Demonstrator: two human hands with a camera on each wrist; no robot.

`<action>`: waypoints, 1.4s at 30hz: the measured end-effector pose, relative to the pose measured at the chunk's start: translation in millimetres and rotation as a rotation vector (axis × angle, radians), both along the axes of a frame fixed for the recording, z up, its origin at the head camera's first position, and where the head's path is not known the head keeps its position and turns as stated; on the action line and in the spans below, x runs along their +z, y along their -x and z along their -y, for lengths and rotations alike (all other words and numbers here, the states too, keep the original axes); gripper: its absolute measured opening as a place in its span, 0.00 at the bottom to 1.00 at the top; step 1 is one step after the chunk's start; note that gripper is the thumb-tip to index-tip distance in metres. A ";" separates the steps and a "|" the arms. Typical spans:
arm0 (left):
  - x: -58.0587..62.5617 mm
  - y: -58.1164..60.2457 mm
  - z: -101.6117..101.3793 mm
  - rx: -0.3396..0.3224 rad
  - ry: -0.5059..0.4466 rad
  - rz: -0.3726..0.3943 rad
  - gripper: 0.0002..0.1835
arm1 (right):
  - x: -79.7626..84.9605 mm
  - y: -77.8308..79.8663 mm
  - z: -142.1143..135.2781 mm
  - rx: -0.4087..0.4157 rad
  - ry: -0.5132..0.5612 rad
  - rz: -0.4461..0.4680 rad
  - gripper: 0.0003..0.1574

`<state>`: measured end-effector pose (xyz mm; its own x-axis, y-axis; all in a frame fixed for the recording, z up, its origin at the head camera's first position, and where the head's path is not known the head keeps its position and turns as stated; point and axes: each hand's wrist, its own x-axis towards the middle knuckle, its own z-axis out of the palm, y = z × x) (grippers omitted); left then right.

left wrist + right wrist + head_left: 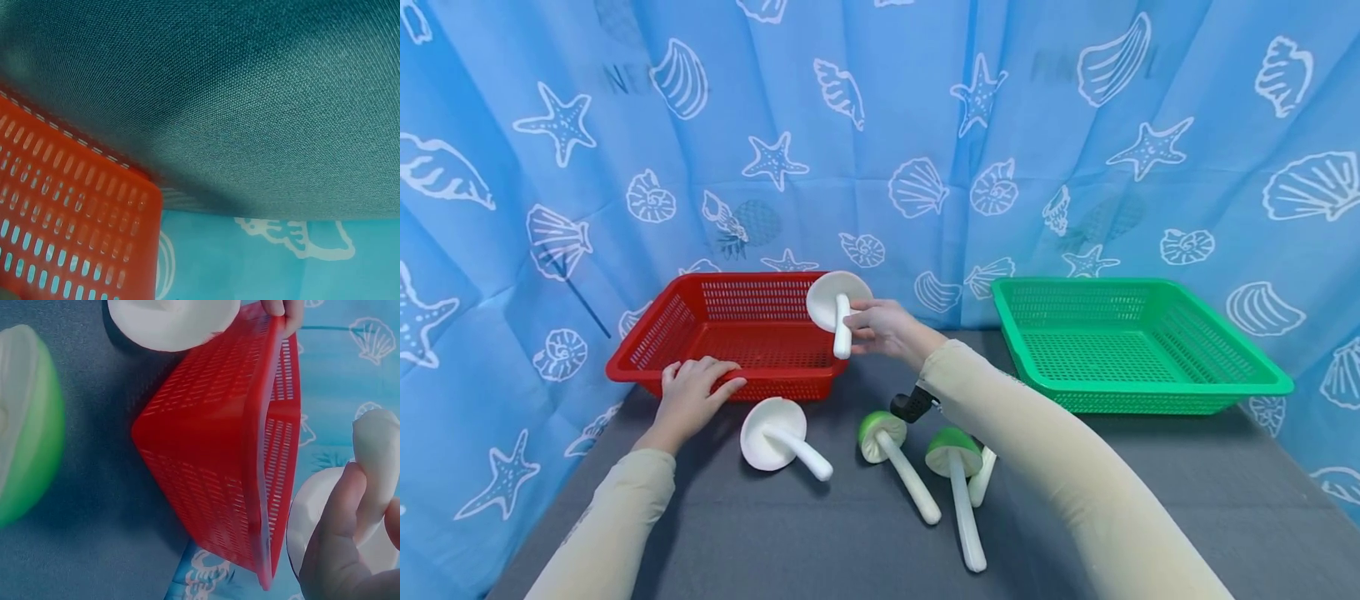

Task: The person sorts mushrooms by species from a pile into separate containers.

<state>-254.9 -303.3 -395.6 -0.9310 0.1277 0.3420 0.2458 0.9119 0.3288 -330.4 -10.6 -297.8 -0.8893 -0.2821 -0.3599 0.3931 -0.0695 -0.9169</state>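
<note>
My right hand [891,329] pinches the stem of a white mushroom [827,300], cap up and tilted, over the right end of the red basket [797,387]. The right wrist view shows thumb and finger around the stem [375,450]. My left hand [692,396] holds the red basket's front rim near its left end, fingers over the edge; it is out of sight in the left wrist view. Another white mushroom [775,437] lies on the table in front of the basket. Two green-capped mushrooms [898,462] lie right of it, with another pale stem [982,477] partly hidden behind the right one.
A green basket [1157,392] stands at the back right of the dark table [775,542]. Behind both baskets hangs a blue curtain [880,217] with shell prints. My right forearm crosses above the table between the mushrooms and the green basket.
</note>
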 end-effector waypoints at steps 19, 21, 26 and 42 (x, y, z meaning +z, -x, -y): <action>-1.6 -0.5 -2.4 -0.007 -0.006 -0.005 0.20 | -16.8 5.5 25.2 -0.043 -0.129 -0.130 0.28; -2.1 -0.1 -2.4 -0.005 -0.006 -0.008 0.19 | -18.2 5.7 26.8 -0.045 -0.132 -0.136 0.28; -2.8 0.7 -1.7 -0.008 0.000 -0.007 0.20 | -17.9 2.3 26.9 -0.058 -0.141 -0.137 0.26; 0.7 2.0 0.8 -0.003 0.007 0.006 0.20 | -27.5 -39.4 -1.7 0.085 -0.109 -0.120 0.22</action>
